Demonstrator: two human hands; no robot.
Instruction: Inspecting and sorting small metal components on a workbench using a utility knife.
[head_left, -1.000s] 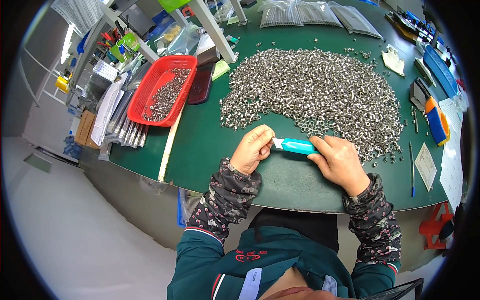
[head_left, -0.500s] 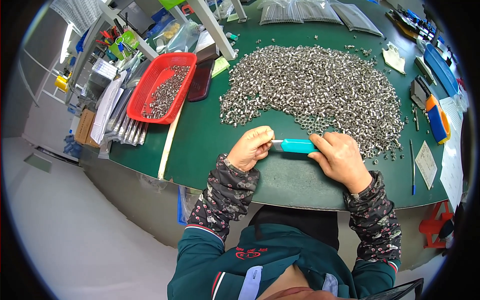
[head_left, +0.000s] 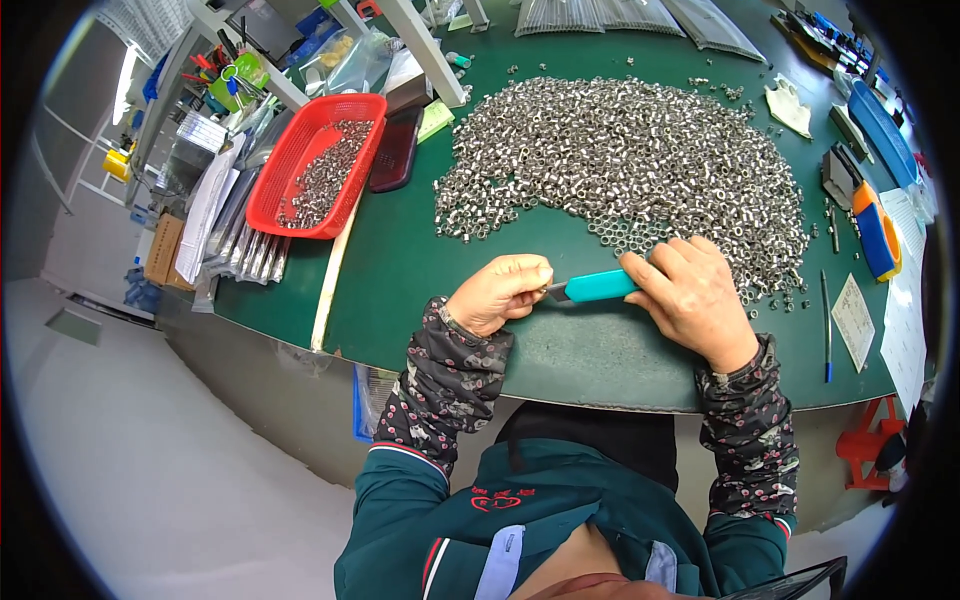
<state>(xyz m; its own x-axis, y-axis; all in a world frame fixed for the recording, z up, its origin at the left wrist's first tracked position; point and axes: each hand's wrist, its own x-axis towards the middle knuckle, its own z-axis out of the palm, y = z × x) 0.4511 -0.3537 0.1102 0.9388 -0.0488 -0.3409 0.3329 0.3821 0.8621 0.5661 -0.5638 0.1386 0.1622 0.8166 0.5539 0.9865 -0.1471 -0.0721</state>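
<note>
My right hand (head_left: 690, 295) is wrapped round the teal handle of a utility knife (head_left: 600, 286). The knife's blade end points left and meets the fingertips of my left hand (head_left: 502, 292). The thumb and forefinger of that hand pinch a small metal ring, mostly covered by the fingertips. Just beyond both hands spreads a wide heap of small shiny metal rings (head_left: 640, 150) on the green table (head_left: 560, 350).
Left of the heap, a red plastic basket (head_left: 262, 190) holds more rings, beside a dark phone-like case (head_left: 395, 150) and bagged parts (head_left: 240, 245). On the right lie a pen (head_left: 827, 325), a paper card (head_left: 853, 322), an orange-and-blue tape dispenser (head_left: 875, 235) and a blue tray (head_left: 882, 135).
The knife has tilted, its handle end rising slightly. My right hand has shifted a little up and right, while the left keeps its pinch.
</note>
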